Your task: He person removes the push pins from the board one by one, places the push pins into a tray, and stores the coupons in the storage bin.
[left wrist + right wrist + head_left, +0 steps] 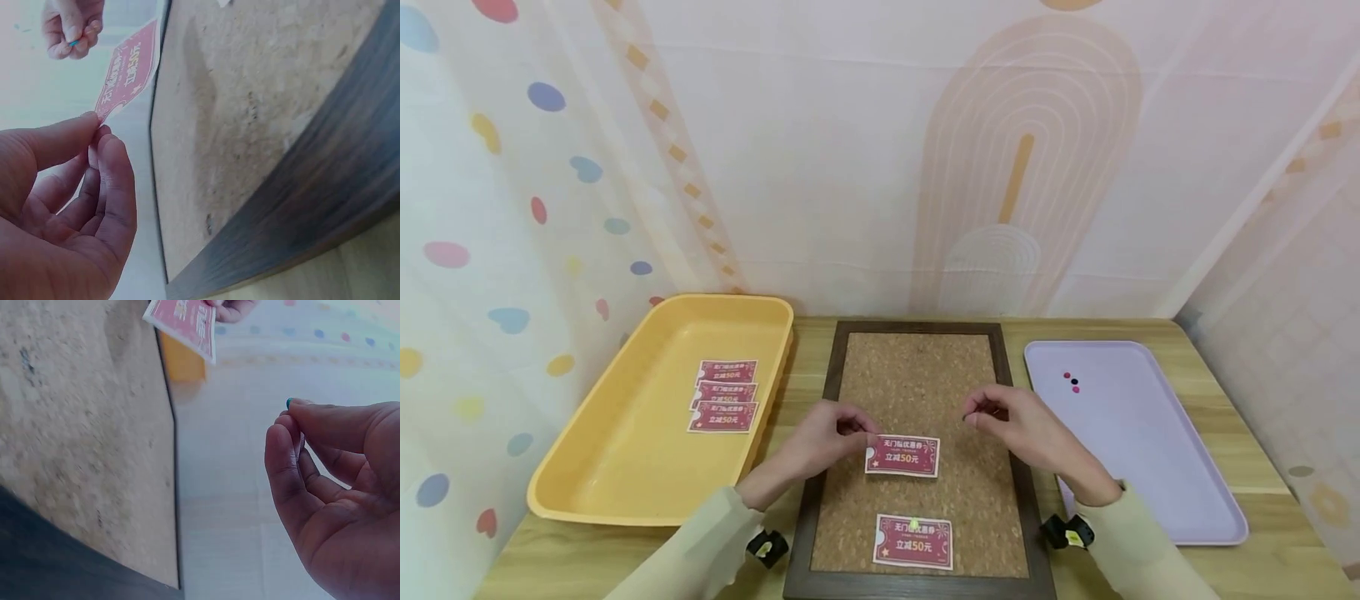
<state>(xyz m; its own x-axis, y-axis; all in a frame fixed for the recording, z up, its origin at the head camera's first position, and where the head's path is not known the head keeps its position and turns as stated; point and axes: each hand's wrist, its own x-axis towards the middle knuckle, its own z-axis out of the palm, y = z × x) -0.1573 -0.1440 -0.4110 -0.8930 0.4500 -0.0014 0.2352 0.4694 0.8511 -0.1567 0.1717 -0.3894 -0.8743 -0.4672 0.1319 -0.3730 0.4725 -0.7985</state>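
Between thumb and fingers, my left hand (831,437) pinches the left end of a dark pink coupon (902,457), held over the middle of the cork board (925,375). In the left wrist view this coupon (130,72) slants away from the fingertips. To its right, my right hand (1018,425) pinches a small thumbtack above the board. The thumbtack (289,404) shows teal at the thumb tip in the right wrist view; the fingers cover most of it. Lower on the board lies another coupon (913,552), with a yellow-green thumbtack (913,524) near its top edge.
On the left stands a deep yellow tray (572,500) with three overlapping coupons (722,418) in it. To the right, a shallow lilac tray (1157,450) holds a few small pink and black thumbtacks (1075,382). A dark wooden frame (808,508) borders the board on the wooden table (1232,425).
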